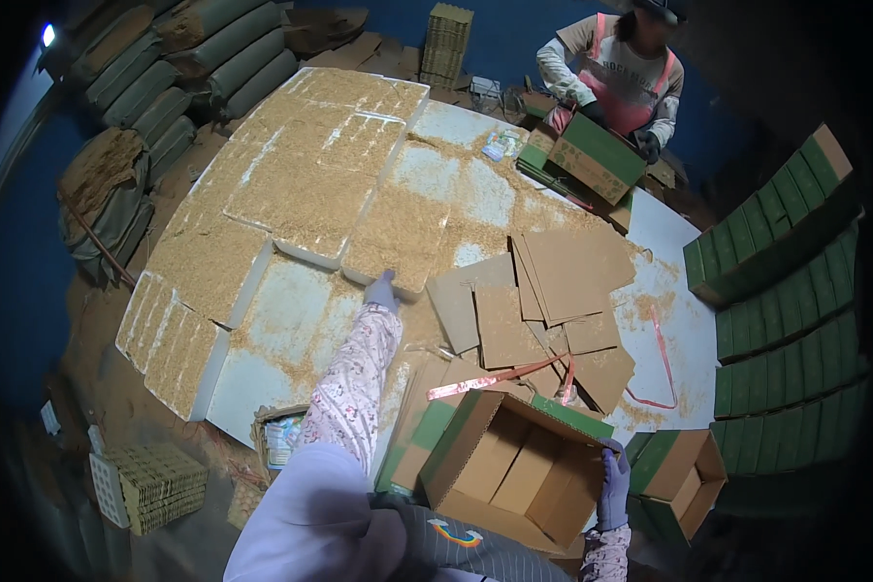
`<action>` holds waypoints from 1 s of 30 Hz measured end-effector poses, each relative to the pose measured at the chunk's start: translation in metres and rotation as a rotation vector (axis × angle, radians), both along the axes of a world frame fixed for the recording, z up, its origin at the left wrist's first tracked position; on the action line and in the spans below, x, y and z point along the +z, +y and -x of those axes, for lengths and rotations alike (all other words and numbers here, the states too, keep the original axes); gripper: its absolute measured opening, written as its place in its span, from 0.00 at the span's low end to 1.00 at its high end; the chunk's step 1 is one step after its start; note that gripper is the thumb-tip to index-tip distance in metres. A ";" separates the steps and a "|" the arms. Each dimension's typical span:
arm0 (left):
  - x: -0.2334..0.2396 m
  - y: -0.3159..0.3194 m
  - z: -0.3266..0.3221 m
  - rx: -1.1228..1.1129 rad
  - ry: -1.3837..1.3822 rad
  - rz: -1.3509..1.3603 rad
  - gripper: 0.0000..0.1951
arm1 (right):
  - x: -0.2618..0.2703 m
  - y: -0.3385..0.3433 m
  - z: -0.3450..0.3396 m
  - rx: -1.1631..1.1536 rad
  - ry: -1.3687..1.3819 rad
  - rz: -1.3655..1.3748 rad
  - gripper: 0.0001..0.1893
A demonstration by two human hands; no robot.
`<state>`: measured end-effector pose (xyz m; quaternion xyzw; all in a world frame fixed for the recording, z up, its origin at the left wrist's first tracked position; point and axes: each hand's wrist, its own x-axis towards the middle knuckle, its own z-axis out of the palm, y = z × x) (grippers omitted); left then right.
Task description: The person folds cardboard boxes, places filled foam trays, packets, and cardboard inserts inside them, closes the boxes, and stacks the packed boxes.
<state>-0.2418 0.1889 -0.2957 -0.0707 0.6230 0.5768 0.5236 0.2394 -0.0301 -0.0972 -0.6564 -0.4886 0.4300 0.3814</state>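
Note:
My left hand [383,291], in a lilac glove, reaches forward to the near wall of a white foam tray [400,225] filled with tan sawdust-like bedding. One digit lies over the tray's rim; the other fingers are hidden on its near side. Close to my body stands an open cardboard carton [520,465], green on the outside and bare brown within, tilted with nothing inside. The carton's right edge is in the grip of my right hand [612,480], also gloved in lilac.
More filled foam trays [291,174] cover the table's left half. Cardboard sheets [575,269] and pink strapping [495,378] lie beyond my carton. Stacked green cartons [786,342] rise at right, near another open carton [680,480]. A co-worker [618,80] handles a carton [596,156] across the table.

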 end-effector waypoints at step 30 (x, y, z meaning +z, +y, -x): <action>0.301 -0.190 -0.112 -0.647 -0.187 -0.610 0.27 | -0.023 0.083 -0.028 0.396 -0.347 -0.104 0.24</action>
